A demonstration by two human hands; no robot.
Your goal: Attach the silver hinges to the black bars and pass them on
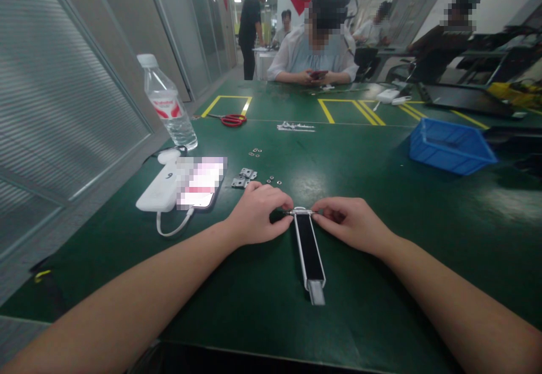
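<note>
A long white-edged device with a black face (309, 249) lies on the green table (364, 306), a grey tab sticking out at its near end. Across its far end runs a thin metal rod. My left hand (260, 213) pinches the rod's left end between thumb and fingers. At the right end, the fingertips of my right hand (353, 221) close on the rod. Beyond my left hand lie metal brackets (244, 178), with several small nuts or rings (271, 179) beside them.
To the left are a white power bank (158, 187), a lit phone (205, 183) and a water bottle (169, 105). Red-handled scissors (234, 120) and thin white strips (295, 127) lie farther back. A blue bin (451, 151) stands right. A person (313, 57) sits opposite, holding a phone.
</note>
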